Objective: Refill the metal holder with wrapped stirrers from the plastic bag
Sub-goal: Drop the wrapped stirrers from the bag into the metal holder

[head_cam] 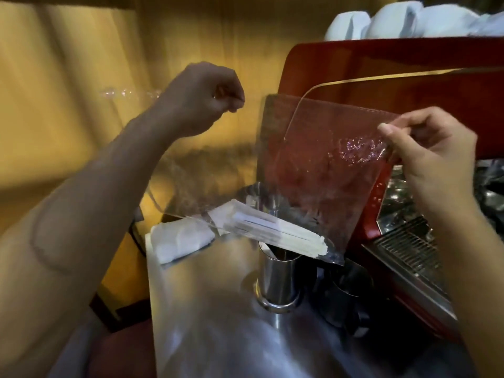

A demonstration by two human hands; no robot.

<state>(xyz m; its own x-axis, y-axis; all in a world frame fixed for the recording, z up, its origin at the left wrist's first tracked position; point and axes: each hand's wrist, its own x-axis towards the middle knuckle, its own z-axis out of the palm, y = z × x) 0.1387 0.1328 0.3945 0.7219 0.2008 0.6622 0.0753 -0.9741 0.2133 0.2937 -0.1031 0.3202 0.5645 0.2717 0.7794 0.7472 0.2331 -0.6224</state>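
My right hand (425,154) pinches the upper right corner of a clear plastic bag (321,159) and holds it up in front of the red machine. A bundle of white wrapped stirrers (275,233) lies slanted in the bag's bottom, right over the mouth of the shiny metal holder (278,276). The holder stands upright on the steel counter (207,296). My left hand (201,96) is raised at the bag's left with its fingers pinched shut; blurred film seems to run up to it.
A red espresso machine (381,66) with a drip grate (409,249) fills the right side, with white cups (395,20) on top. A dark metal jug (346,293) stands just right of the holder. A folded white cloth (180,238) lies at the counter's far left.
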